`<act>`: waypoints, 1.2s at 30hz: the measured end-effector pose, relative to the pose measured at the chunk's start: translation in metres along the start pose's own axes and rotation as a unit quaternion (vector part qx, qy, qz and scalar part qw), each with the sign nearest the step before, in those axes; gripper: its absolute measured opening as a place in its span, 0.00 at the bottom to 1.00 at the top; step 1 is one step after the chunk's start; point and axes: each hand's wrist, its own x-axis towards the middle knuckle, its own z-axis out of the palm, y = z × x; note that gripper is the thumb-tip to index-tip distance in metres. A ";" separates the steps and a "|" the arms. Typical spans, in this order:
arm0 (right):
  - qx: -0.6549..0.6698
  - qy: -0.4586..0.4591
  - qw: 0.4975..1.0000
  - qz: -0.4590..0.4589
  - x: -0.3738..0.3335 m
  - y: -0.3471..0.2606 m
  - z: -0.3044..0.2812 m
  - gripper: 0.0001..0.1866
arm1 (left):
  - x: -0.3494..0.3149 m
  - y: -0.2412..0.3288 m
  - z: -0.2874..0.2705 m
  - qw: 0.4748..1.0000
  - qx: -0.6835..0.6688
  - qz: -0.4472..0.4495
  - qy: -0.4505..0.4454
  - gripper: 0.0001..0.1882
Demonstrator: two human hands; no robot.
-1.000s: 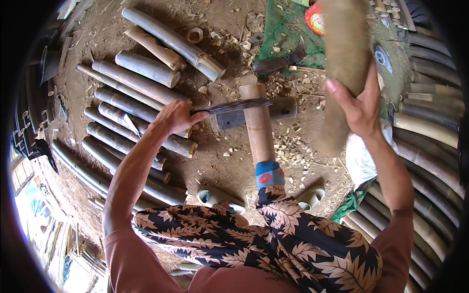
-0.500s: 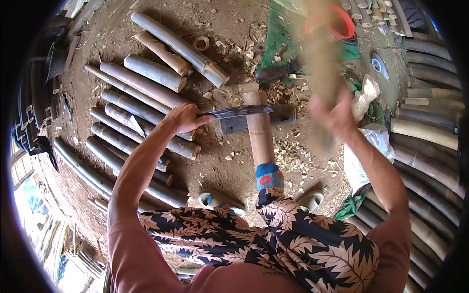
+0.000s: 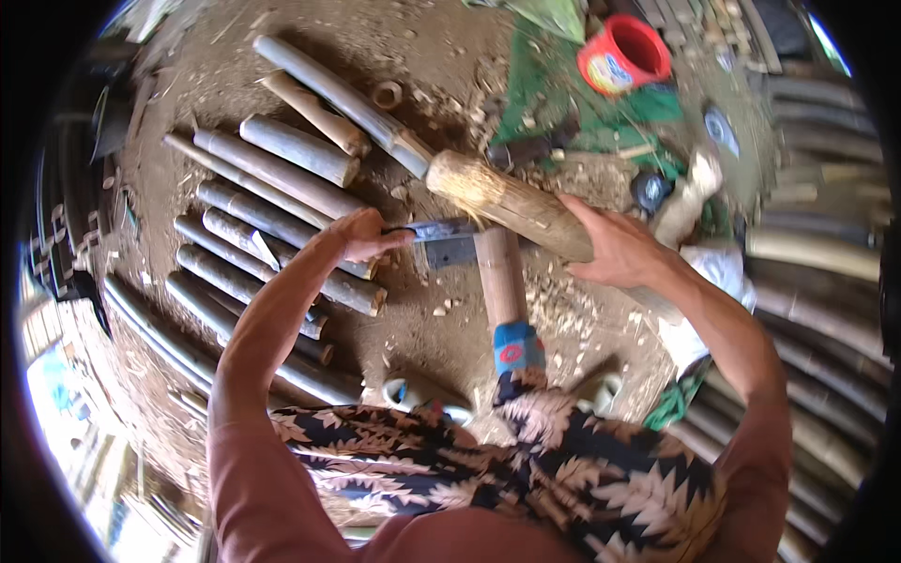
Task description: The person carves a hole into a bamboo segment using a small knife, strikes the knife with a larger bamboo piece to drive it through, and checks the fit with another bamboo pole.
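Observation:
My left hand [image 3: 366, 235] is closed round the handle of a machete [image 3: 441, 229], its dark blade pointing right across the far end of a reddish-brown bamboo length [image 3: 502, 281]. A blue patterned cloth [image 3: 518, 347] at my trouser leg meets the near end of that length. In my right hand [image 3: 615, 246] is a thick wooden club [image 3: 511, 202], gripped at its right end. The club's frayed, pale end lies over the blade's tip and hides it; I cannot tell whether they touch. A dark bamboo piece [image 3: 450, 253] lies crosswise beneath the blade.
Several cut bamboo poles [image 3: 272, 202] lie on the dirt floor at left, with more stacked bamboo [image 3: 817, 319] at right. A red bucket [image 3: 624, 56] stands on green netting [image 3: 535, 84] at the far right. Wood chips surround the work, and slippers [image 3: 427, 399] lie near me.
The club, upright and blurred before, has swung down and left over the machete's tip. My right hand has lowered with it. The left hand keeps its hold on the machete.

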 end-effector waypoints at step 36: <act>0.519 0.165 0.839 0.017 -0.085 0.025 -0.023 0.42 | -0.009 -0.005 0.013 0.968 -0.030 -0.039 0.246 0.30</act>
